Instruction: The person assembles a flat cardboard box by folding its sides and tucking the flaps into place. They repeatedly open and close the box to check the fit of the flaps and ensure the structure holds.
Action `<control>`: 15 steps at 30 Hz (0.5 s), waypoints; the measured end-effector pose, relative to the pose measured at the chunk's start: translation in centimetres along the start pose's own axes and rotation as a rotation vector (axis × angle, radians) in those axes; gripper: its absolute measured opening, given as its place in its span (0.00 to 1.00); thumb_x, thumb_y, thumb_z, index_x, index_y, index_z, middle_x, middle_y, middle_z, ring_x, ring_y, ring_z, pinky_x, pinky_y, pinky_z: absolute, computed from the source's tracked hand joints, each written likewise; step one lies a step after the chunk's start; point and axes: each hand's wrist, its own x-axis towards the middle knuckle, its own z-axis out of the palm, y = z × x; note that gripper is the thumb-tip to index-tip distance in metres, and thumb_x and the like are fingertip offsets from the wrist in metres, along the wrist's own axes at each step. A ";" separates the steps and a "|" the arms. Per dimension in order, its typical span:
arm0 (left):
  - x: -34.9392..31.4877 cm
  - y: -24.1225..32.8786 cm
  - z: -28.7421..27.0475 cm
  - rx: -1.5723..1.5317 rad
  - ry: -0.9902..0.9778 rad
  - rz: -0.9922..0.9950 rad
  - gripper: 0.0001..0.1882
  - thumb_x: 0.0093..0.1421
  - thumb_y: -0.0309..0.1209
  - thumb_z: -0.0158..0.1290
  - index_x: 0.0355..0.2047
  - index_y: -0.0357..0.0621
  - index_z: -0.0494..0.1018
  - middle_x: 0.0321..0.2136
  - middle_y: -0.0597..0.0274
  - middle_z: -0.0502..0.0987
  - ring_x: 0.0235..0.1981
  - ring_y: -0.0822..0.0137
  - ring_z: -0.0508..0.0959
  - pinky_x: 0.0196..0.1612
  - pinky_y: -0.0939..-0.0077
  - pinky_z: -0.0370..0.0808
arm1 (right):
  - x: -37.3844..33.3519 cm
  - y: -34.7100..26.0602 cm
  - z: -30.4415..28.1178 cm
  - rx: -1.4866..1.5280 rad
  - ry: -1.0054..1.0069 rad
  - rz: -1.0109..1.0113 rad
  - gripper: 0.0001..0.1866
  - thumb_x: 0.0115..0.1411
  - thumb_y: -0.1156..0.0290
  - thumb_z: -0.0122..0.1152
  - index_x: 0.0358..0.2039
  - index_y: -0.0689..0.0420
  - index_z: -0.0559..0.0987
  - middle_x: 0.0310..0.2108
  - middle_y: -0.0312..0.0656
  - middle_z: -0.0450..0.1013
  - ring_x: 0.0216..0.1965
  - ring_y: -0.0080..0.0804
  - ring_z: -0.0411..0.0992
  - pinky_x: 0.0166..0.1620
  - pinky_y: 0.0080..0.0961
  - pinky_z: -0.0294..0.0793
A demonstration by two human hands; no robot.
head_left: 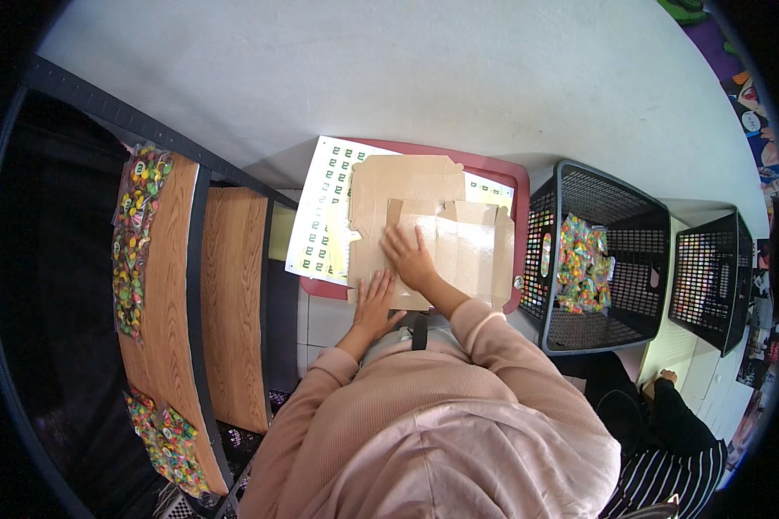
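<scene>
A flat, unfolded brown cardboard box [459, 238] lies on a small pink table [502, 169]. My right hand [409, 257] presses flat on the cardboard near its left side, fingers spread. My left hand [375, 303] rests flat at the cardboard's lower left edge, fingers apart. Neither hand grips anything. Under the cardboard, to the left, lies a white sheet of green-and-white stickers [320, 212].
A black mesh basket [597, 251] with colourful small packets stands right of the table, and a second black basket [710, 277] beyond it. On the left, wooden shelves [229, 303] in a black frame carry bags of colourful items [134, 233]. Another person's hand [666, 376] shows at lower right.
</scene>
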 end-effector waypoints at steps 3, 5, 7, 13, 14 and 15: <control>0.0 0.1 -0.1 0.024 0.003 -0.026 0.40 0.51 0.52 0.42 0.56 0.37 0.45 0.59 0.57 0.42 0.60 0.59 0.38 0.58 0.53 0.33 | -2.4 -1.1 1.1 0.066 0.027 -0.091 0.31 0.52 0.61 0.43 0.57 0.54 0.51 0.60 0.40 0.40 0.61 0.33 0.38 0.58 0.50 0.29; 0.1 0.2 -0.2 0.019 -0.014 -0.044 0.40 0.51 0.52 0.42 0.57 0.39 0.45 0.59 0.57 0.41 0.60 0.58 0.38 0.58 0.53 0.32 | -2.6 -0.8 1.0 0.165 0.032 -0.085 0.32 0.52 0.60 0.41 0.57 0.54 0.51 0.60 0.38 0.40 0.61 0.33 0.37 0.58 0.50 0.29; 0.1 0.2 -0.3 0.003 -0.033 -0.055 0.41 0.51 0.52 0.42 0.57 0.39 0.44 0.59 0.56 0.40 0.60 0.57 0.37 0.57 0.51 0.31 | -2.5 0.0 0.9 0.220 0.045 -0.102 0.32 0.52 0.59 0.41 0.57 0.54 0.51 0.60 0.37 0.41 0.61 0.33 0.37 0.58 0.51 0.30; 0.0 0.2 0.1 -0.027 -0.071 -0.065 0.41 0.51 0.52 0.43 0.57 0.40 0.42 0.59 0.54 0.39 0.60 0.54 0.35 0.56 0.47 0.30 | -0.3 0.6 1.0 0.286 0.036 0.059 0.35 0.51 0.56 0.40 0.57 0.55 0.48 0.60 0.36 0.40 0.61 0.33 0.36 0.58 0.50 0.27; 0.0 0.1 0.2 -0.035 -0.056 -0.058 0.41 0.51 0.51 0.44 0.57 0.40 0.42 0.59 0.54 0.39 0.60 0.54 0.35 0.56 0.47 0.30 | 0.6 0.9 0.7 0.276 0.031 0.089 0.35 0.50 0.56 0.40 0.57 0.55 0.48 0.60 0.36 0.40 0.61 0.33 0.36 0.58 0.50 0.27; 0.0 0.1 0.4 -0.042 -0.041 -0.051 0.41 0.51 0.51 0.44 0.57 0.40 0.42 0.59 0.54 0.39 0.60 0.54 0.35 0.56 0.47 0.30 | 1.4 1.3 0.5 0.266 0.026 0.120 0.35 0.50 0.56 0.41 0.57 0.55 0.48 0.60 0.36 0.40 0.61 0.33 0.36 0.58 0.50 0.27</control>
